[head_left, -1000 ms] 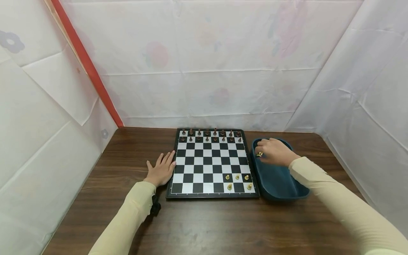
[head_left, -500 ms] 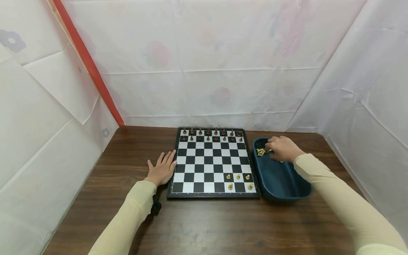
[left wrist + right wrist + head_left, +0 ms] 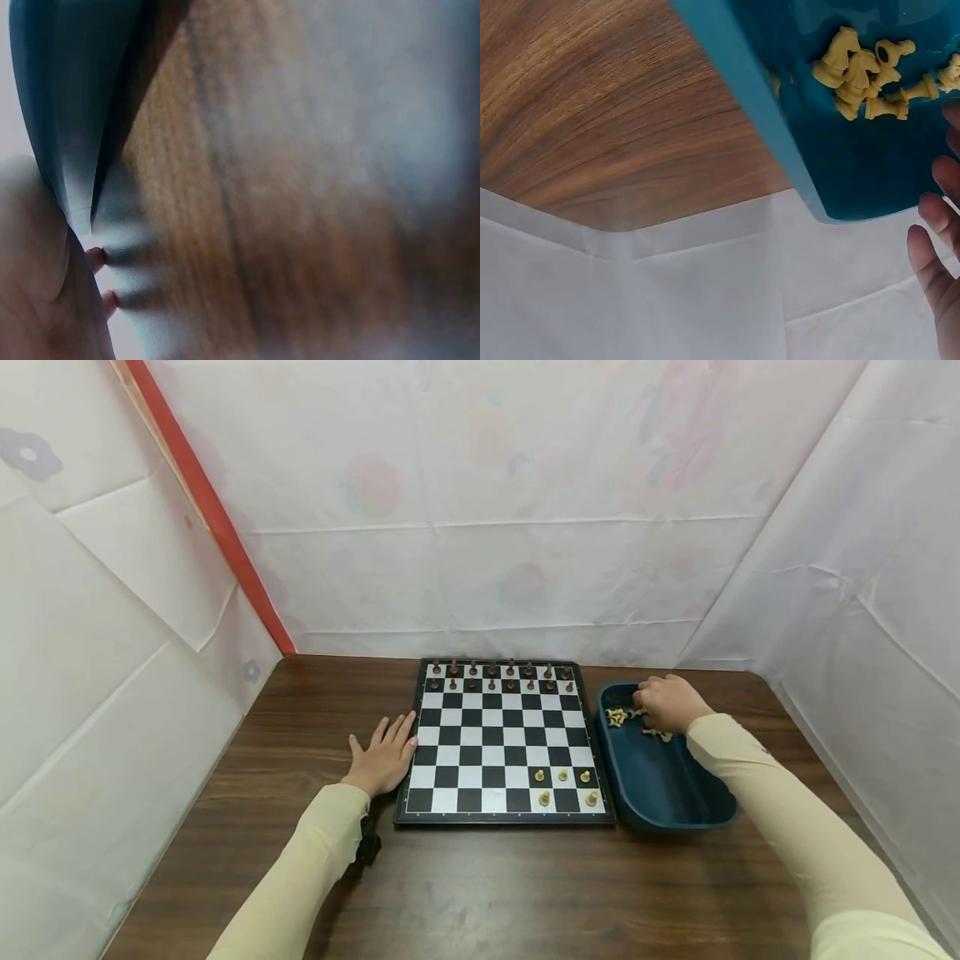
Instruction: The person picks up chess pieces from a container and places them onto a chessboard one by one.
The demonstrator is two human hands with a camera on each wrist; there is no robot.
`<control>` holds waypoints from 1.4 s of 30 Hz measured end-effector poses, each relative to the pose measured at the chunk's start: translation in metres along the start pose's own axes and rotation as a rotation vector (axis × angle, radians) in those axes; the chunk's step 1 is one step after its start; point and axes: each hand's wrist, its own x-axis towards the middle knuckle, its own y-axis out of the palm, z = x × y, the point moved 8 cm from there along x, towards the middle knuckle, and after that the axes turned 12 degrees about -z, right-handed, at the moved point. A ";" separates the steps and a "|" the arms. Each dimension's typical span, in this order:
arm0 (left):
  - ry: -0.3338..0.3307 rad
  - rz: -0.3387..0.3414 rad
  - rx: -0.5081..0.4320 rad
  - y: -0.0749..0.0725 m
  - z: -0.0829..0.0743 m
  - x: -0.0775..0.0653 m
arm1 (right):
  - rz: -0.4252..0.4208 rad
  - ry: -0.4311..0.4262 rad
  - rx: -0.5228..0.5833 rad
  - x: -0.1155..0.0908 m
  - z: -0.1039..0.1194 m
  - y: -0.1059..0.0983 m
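A black-and-white chessboard (image 3: 491,739) lies on the table, dark pieces (image 3: 491,672) in two rows at its far end and several pale yellow pieces (image 3: 562,775) at the near right. My left hand (image 3: 381,762) lies with spread fingers against the board's left edge; its palm (image 3: 30,277) shows in the left wrist view. Over the far end of a blue bin (image 3: 660,793), my right hand (image 3: 670,703) reaches down among loose yellow chess pieces (image 3: 617,717). In the right wrist view its visible fingers (image 3: 937,214) are loosely bent beside the pieces (image 3: 862,75); the grasping fingertips are cut off.
The bin stands close along the board's right edge, its rim raised above the wooden table (image 3: 480,893). White sheets enclose the table at the back (image 3: 480,585) and both sides. A red strip (image 3: 217,527) runs down the back left corner.
My right hand has moved right within the bin, away from its left wall, uncovering more loose yellow pieces. The left hand has stayed at the board's edge.
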 end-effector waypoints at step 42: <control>0.003 0.007 0.012 -0.002 -0.001 -0.002 | 0.045 -0.008 -0.208 0.008 0.006 0.016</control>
